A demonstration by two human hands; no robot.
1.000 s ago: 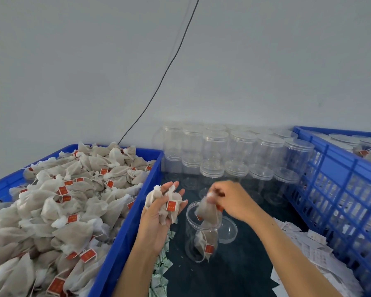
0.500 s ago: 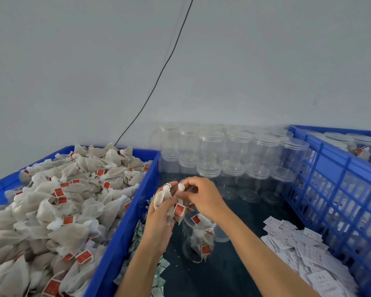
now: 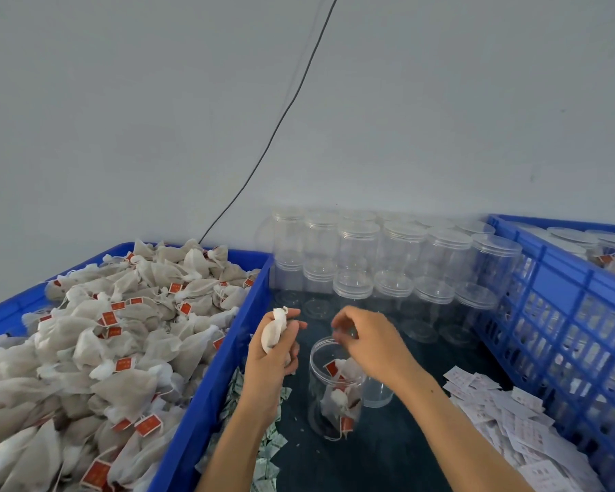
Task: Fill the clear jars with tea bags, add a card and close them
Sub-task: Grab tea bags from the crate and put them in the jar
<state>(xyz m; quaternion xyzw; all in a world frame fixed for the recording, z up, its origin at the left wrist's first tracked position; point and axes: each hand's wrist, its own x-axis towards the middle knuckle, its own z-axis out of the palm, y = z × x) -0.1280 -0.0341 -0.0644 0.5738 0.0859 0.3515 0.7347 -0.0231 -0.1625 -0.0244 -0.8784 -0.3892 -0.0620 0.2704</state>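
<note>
Gone from the right hand (image 3: 368, 340) since half a second back: the tea bag pinched out of the left-hand clutch, now apparently lying with the others in the open clear jar (image 3: 335, 387); hovering above the jar mouth now, fingers loosely curled and holding nothing that can be made out; moved apart from the left hand (image 3: 276, 344), where a moment ago the two met over the bundle. Still gripped in the left hand, just beside the jar's left rim: a tea bag (image 3: 274, 330), perhaps more than one behind the fingers, clearly fewer than a second ago. Meaning for the task, as a judgement: filling under way, jar only partly full with several bags and red tags inside, more transfers probably needed before card and closing. Lying loose just behind the jar on its right: a clear lid (image 3: 379, 394), not yet fitted. Underneath all this, a dark table surface (image 3: 387, 452); on the left, a blue crate (image 3: 206, 392) heaped with tea bags (image 3: 96, 349); along that crate's near wall, a scatter of small green-printed packets (image 3: 268, 452); to the right, a pile of white cards (image 3: 505, 417), close to hand for the next step; beyond them, a second blue crate (image 3: 561, 335) holding lidded jars, some with bags visible; at the back, stacked empty jars (image 3: 391, 264) with lids on, against a plain pale wall (image 3: 157, 101); running down that wall, a thin black cable (image 3: 284, 111).
</note>
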